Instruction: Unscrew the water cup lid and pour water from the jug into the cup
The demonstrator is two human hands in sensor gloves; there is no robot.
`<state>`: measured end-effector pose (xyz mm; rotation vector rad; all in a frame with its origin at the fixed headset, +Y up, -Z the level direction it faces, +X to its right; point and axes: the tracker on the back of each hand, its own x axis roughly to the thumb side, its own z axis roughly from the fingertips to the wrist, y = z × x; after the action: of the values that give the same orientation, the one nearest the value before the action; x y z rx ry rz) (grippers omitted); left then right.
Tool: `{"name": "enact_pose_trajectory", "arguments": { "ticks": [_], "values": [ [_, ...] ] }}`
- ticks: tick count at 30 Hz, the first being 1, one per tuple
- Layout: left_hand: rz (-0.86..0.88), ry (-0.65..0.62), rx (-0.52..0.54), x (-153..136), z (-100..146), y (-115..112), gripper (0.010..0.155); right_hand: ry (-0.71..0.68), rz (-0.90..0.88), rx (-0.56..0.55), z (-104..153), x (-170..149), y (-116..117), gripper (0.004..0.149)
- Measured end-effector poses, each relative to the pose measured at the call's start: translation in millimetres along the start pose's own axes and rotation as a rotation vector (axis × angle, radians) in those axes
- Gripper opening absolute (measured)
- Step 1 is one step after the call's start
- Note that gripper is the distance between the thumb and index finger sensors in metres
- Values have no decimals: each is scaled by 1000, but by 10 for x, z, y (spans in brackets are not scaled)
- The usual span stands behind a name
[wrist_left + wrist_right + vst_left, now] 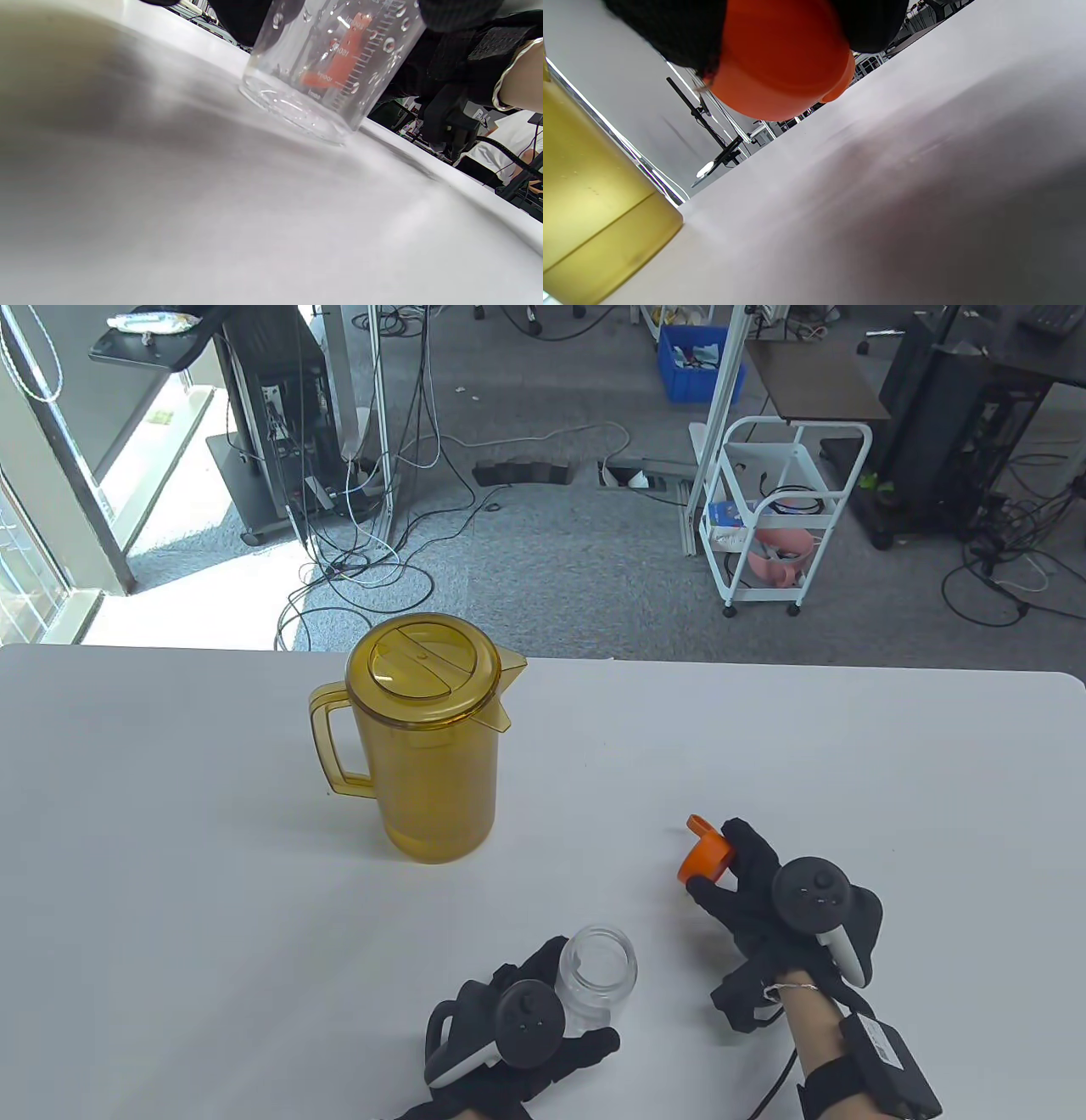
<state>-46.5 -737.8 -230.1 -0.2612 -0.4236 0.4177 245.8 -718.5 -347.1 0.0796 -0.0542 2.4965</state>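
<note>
Your L hand (517, 1027) grips open cup (598, 980) on table (170, 857), R hand (764, 891) pinches orange lid (706, 858) w/ fingertips, off to cup's right; jug (424, 746) upright behind.

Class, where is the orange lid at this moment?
In the table view the orange lid is off the cup, pinched in the right hand, right of the cup and the yellow jug.

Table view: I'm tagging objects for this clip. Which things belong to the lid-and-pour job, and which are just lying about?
Belongs to the job:
- clear cup, open, held by the left hand
- orange lid, off the cup, gripped by the right hand
- yellow jug, lidded, standing on the table

Just about:
- white cart
- blue crate
- floor cables
</note>
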Motion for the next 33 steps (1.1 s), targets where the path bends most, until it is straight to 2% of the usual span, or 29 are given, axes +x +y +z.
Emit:
{"name": "enact_pose_trajectory", "arguments": {
  "ticks": [4,12,15,27,33],
  "values": [
    [0,2,-9,1,9,5,110,-6,77,31,-50,-43,80,85],
    [0,2,-17,3,6,1,110,5,64,75,-79,-141,163,87],
    [-1,2,-20,4,3,-1,110,21,72,132,-88,-163,187,87],
    [-2,4,-23,-1,-2,-4,110,113,-28,147,-39,-318,107,90],
    [-2,5,-23,-1,-2,-4,110,124,49,147,96,-376,64,88]
  ]
}}
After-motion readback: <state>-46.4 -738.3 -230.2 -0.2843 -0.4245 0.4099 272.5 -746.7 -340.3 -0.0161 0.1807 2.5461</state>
